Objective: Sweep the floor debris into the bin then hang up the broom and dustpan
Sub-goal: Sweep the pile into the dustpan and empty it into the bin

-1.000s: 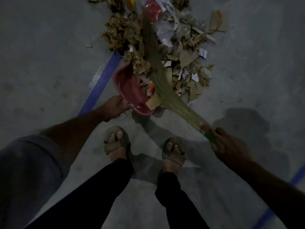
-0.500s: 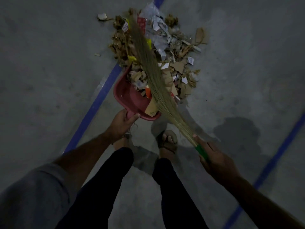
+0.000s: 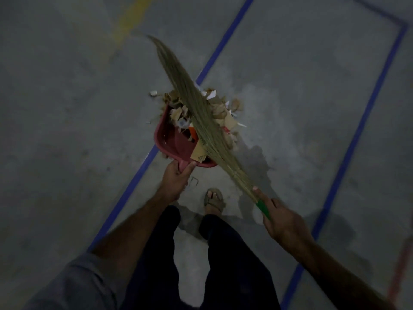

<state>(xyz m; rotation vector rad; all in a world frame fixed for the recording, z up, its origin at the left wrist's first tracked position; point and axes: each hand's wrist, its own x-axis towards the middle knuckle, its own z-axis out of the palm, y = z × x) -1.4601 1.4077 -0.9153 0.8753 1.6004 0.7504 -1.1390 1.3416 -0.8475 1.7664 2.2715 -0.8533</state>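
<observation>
My left hand (image 3: 176, 179) grips the handle of a red dustpan (image 3: 169, 144), which carries a heap of debris (image 3: 220, 113): torn cardboard, paper scraps and an orange piece. My right hand (image 3: 282, 222) holds the green handle of a grass broom (image 3: 190, 95). The long straw bristles lie diagonally across the debris in the pan, their tip reaching up and to the left past it. A small white scrap (image 3: 153, 93) shows just left of the pan's front. No bin is in view.
Grey concrete floor with blue tape lines (image 3: 223, 43) crossing it, another blue line (image 3: 348, 153) on the right, and a yellow mark (image 3: 127, 25) at the top. My sandalled foot (image 3: 214, 199) and dark trousers are below the dustpan.
The big debris pile on the floor is gone from view. The loaded dustpan now appears lifted with the broom laid over it, and the view has shifted over bare floor.
</observation>
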